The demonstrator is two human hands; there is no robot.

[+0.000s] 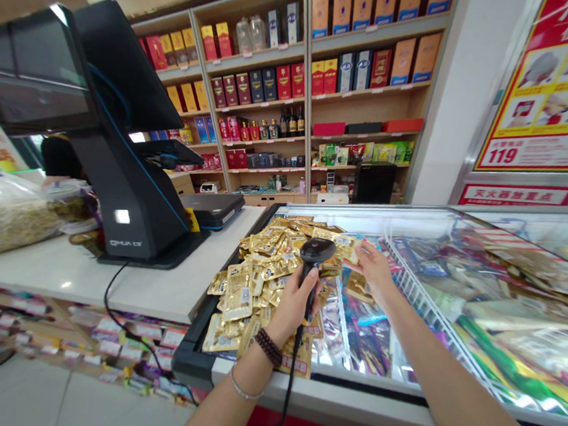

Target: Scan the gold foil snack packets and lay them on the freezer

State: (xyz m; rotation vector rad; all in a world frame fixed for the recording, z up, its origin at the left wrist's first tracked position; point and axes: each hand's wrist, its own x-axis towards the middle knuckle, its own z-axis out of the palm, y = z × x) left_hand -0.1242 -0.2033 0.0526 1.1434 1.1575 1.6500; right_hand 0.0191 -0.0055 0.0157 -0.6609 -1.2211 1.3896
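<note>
My left hand (293,302) is wrapped round the handle of a black barcode scanner (316,251), whose head points toward the far end of the pile. A heap of small gold snack packets (258,271) lies on the glass lid of a chest freezer (414,220). My right hand (372,267) reaches over the heap's far right side, fingers pinching one gold packet (357,249). A beaded bracelet and a thin bangle sit on my left wrist. The scanner's black cable drops down past the freezer's front edge.
A black point-of-sale terminal (118,157) stands on the white counter (107,276) to the left, with a bag of dried goods (7,216) beside it. Shelves of boxed bottles (297,80) fill the back wall. A red poster (557,85) hangs at the right.
</note>
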